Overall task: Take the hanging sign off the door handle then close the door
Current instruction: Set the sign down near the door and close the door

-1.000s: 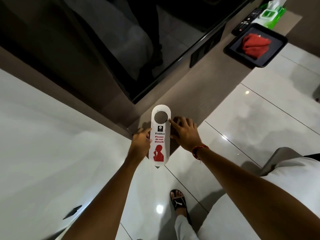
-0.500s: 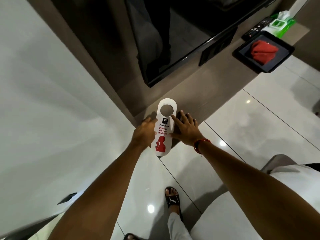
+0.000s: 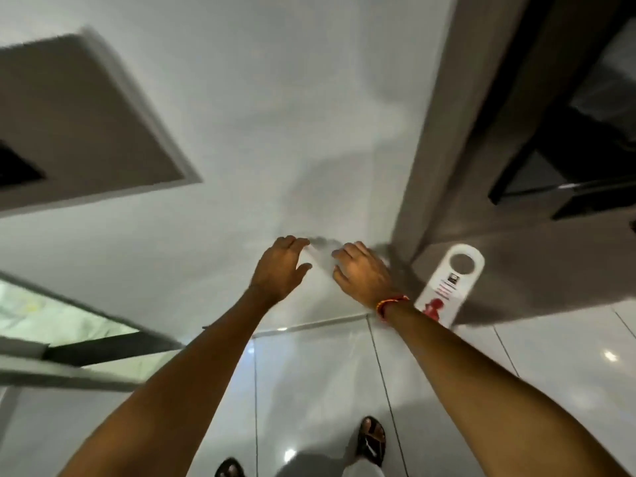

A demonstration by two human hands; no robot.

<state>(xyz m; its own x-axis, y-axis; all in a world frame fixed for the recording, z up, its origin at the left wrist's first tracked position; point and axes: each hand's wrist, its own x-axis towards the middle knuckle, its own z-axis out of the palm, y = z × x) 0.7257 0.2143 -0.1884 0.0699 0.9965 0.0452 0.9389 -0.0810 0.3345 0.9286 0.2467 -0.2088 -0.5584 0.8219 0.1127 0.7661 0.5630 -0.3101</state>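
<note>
On the left end of the brown worktop (image 3: 537, 270), near its front edge, the hanging sign (image 3: 447, 287) now lies flat, where half a second ago we held it between both hands. Our view has swung left to a white wall, so we judge the sign step done and the door (image 3: 89, 349) still to close. Our left hand (image 3: 280, 270) and right hand (image 3: 361, 275) are both spread open and empty, fingers loosely apart, raised before the wall; we cannot tell whether they touch it. Glass-panelled door edge shows lower left.
</note>
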